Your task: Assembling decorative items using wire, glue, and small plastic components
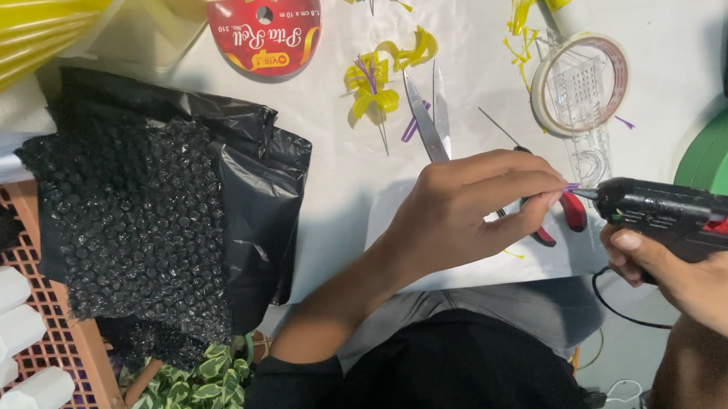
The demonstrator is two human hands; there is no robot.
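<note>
At centre frame the left hand (471, 212) pinches a tiny purple strip (572, 187) at its fingertips. The right hand (695, 284), at the right edge, grips a black glue gun (675, 215), whose nozzle touches the strip above the white tabletop (337, 148).

Scissors (451, 135) handles behind left hand (462, 212)

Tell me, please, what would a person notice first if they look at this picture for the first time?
First, the two hands at centre right: the left hand pinches a small purple piece at the nozzle of the black glue gun gripped by the right hand. Next, the black bubble wrap on the left, lying partly over an orange basket. Above the hands lie scissors and a yellow ribbon flower.
</note>
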